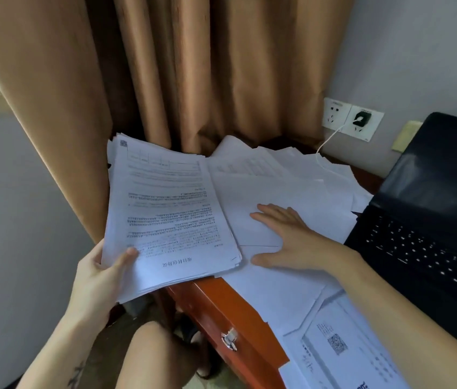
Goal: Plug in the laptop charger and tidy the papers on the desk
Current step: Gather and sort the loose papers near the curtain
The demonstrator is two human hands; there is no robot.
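The left hand (101,272) grips a thick stack of papers (165,214) by its near corner, thumb on top. Most of the stack hangs past the near edge of the table (221,313), so held this way it could sag, fan out and spill to the floor. The right hand (286,237) lies flat, fingers spread, on loose sheets (278,189) in the middle of the table. A white cable (331,138) runs across the sheets at the far edge, and sweeping them together might drag it and tug the plug (361,119) from the wall socket. An open laptop (424,220) stands at the right edge. The red-brown wooden table sits in a corner, with a tan curtain (193,66) behind it and a pale wall (418,51) to the right.
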